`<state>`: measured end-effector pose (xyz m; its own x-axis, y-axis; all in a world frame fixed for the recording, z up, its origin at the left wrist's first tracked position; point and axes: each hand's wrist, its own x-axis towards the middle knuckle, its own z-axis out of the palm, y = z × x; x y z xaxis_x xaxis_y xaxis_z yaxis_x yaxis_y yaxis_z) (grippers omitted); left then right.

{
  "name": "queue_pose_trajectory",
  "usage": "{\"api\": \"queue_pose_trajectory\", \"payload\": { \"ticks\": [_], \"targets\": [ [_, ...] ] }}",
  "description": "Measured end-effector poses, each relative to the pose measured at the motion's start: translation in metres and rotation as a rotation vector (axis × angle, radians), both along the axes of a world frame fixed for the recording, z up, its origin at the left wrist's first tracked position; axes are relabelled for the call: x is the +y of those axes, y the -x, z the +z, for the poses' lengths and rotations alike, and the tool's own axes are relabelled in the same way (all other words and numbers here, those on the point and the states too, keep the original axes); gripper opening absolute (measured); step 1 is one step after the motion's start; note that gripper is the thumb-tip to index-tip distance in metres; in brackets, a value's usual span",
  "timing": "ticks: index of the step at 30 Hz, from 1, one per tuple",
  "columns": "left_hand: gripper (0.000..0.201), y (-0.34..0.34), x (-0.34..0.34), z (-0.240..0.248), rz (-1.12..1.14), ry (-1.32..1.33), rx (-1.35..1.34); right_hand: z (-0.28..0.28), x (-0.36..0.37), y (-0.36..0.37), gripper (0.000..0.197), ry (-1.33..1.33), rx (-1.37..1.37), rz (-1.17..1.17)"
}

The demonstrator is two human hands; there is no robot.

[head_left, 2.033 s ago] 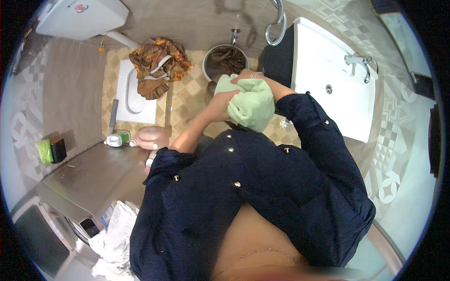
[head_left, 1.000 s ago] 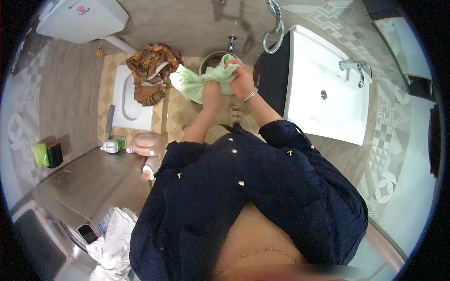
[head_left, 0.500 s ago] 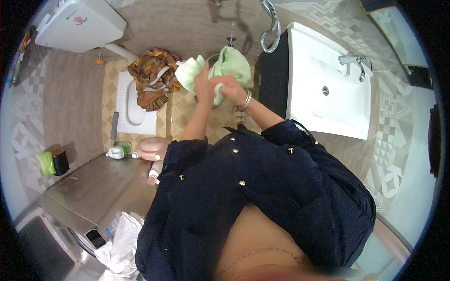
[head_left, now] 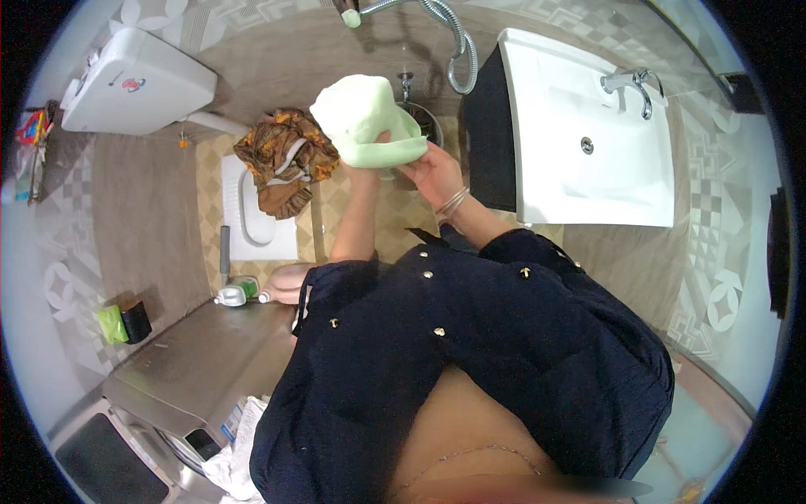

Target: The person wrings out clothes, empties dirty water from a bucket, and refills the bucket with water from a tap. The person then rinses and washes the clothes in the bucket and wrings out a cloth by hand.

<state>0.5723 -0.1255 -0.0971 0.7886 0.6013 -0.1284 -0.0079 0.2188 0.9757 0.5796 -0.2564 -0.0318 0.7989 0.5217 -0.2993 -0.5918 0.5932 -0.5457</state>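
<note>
A pale green cloth (head_left: 361,109), perhaps a garment, is raised in front of me. It is bunched and full at the top, with a flat folded band along its lower edge. My left hand (head_left: 363,175) holds it from below; most of that hand is hidden behind the fabric, and a bit of skin shows through a gap. At the band's right end, the fingers of my right hand (head_left: 437,175) grip the edge. Bangles circle the right wrist. Behind the cloth, a round metal basin (head_left: 432,128) sits partly covered under a wall tap (head_left: 405,84).
Left of my hands, a brown patterned bundle of cloth (head_left: 290,160) lies beside a squat toilet (head_left: 260,225). A white sink (head_left: 621,185) on a dark cabinet stands to the right. Bottles (head_left: 238,291) stand near the washing machine (head_left: 193,361). A shower hose (head_left: 463,50) hangs ahead.
The green cloth has been lifted and spread; before, it hung bunched in two parts between my hands. My right hand has moved right, away from the left one. The view has shifted slightly.
</note>
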Motion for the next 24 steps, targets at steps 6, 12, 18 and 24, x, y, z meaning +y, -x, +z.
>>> {"api": "queue_pose_trajectory", "payload": {
  "ticks": [6, 12, 18, 24],
  "targets": [
    [0.043, 0.008, -0.007, -0.008, -0.115, 0.346, -0.198, -0.016, -0.005, -0.017, 0.023, 0.519, -0.892, 0.331],
    [0.042, 0.007, -0.005, -0.008, -0.053, -0.280, 0.005, 0.023, -0.002, -0.003, 0.014, 0.820, -1.931, 0.102],
    [0.043, 0.043, -0.027, 0.007, 0.049, -0.377, -0.057, 0.050, 0.028, 0.008, 0.012, 0.372, -1.859, 0.442],
    [0.044, 0.028, -0.031, 0.012, 0.124, -0.480, -0.099, 0.064, 0.029, 0.022, 0.021, 0.422, -1.465, 0.529]
  ]
}}
